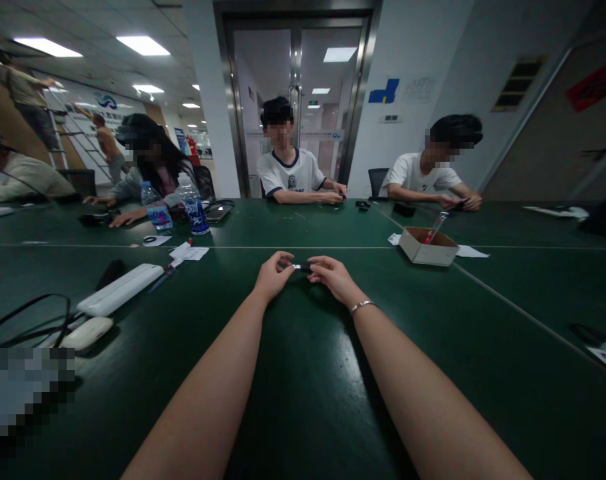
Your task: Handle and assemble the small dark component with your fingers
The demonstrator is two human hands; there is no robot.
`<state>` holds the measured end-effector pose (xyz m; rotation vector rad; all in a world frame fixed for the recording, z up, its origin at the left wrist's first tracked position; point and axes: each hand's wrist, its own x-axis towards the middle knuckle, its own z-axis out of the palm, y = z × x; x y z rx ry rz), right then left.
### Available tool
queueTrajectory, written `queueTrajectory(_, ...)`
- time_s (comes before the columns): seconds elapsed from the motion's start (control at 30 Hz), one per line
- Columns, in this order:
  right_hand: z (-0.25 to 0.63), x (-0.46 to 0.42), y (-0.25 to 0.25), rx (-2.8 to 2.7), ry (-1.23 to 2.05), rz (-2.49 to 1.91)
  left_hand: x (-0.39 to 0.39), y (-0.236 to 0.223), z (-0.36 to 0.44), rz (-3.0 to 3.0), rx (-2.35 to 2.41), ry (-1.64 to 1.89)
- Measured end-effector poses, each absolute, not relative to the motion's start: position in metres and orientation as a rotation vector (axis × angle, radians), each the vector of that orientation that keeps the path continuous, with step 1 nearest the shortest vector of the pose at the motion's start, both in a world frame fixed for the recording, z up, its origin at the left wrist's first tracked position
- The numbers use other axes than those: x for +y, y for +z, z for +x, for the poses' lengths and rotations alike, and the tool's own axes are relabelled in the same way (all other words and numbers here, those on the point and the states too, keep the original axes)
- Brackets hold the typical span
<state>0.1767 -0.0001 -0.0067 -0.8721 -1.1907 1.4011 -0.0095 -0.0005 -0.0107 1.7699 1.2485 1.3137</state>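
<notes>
Both of my hands are held out over the green table (303,230), fingertips facing each other. Between them is a small slim object with a silver part and a black part (303,267); it is too small to tell its kind. My left hand (274,275) pinches it at the silver side. At the black side, my right hand (331,275) grips it between thumb and fingers. A silver bracelet (363,305) is around my right wrist. My fingers partly hide both ends of the object.
An open cardboard box (427,248) with a red-and-clear tube stands ahead to the right. Leftward are two plastic bottles (195,210), paper scraps (189,253), a long white device (121,290) and cables (65,320). Several people sit across the table.
</notes>
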Motion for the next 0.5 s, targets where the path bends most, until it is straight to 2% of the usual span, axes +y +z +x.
queueTrajectory(0.5, 0.1774, -0.0022, -0.0049, -1.215, 1.404, -0.867, 0.0068, -0.0183, -0.0096, 1.732, 1.186, 1.267)
